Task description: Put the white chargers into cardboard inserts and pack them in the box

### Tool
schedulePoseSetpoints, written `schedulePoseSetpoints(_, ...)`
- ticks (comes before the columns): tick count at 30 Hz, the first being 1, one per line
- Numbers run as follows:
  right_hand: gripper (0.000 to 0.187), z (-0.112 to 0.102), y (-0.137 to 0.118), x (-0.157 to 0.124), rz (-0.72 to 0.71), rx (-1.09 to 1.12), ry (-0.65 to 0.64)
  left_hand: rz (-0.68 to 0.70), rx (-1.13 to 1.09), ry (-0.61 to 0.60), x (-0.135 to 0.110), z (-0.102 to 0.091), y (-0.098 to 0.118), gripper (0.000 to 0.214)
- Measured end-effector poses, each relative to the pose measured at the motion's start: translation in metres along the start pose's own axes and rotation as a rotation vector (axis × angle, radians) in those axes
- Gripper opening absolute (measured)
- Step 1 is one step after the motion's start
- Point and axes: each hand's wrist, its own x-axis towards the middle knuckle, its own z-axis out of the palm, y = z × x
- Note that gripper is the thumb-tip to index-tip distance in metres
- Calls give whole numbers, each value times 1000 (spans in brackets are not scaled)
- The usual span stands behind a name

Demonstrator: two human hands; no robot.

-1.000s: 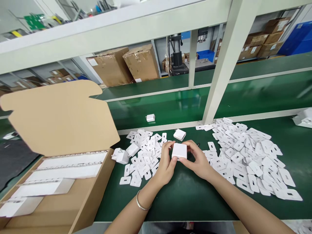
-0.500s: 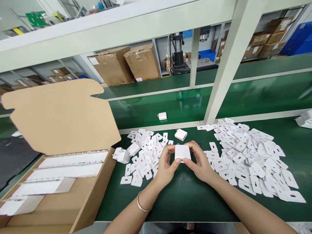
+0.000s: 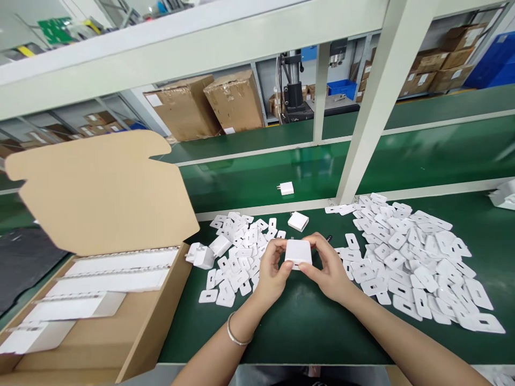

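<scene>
Between my two hands, above the green tabletop (image 3: 298, 321), is a white plug-in charger (image 3: 298, 252). My left hand (image 3: 272, 271) grips its left side, and my right hand (image 3: 328, 268) grips its right side. Both thumbs press on the near edge, where a slot partly shows. Just beyond my fingers lies another white charger (image 3: 298, 221). A heap of small white slotted plates (image 3: 241, 257) spreads to the left of my left hand, with several chargers (image 3: 202, 257) at its left side. To the right is a larger heap of slotted plates (image 3: 406, 257).
An open cardboard box (image 3: 161, 316) with white trays inside stands at the left, its lid (image 3: 96, 193) raised. A white post (image 3: 374, 107) rises behind the table. One charger (image 3: 286, 188) lies on the green belt (image 3: 241, 182) beyond the table rail.
The charger on the belt has shifted to the right. My hands have moved very slightly left with the held charger, keeping the same grip.
</scene>
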Motion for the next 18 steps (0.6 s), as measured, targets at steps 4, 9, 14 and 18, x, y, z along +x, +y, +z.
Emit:
schedulePoseSetpoints(4, 26, 1, 0, 0, 16, 15, 6, 6, 22, 19, 1, 2, 2, 44)
schedulePoseSetpoints(9, 26, 7, 4, 0, 61, 137, 29, -19, 33, 78, 2, 10, 5, 43)
schedulePoseSetpoints(14, 32, 13, 11, 2, 103, 190, 93, -78, 30, 136, 5, 19, 6, 49)
schedulePoseSetpoints(18, 32, 14, 13, 3, 115, 183, 92, -87, 11, 139, 8, 19, 8, 51)
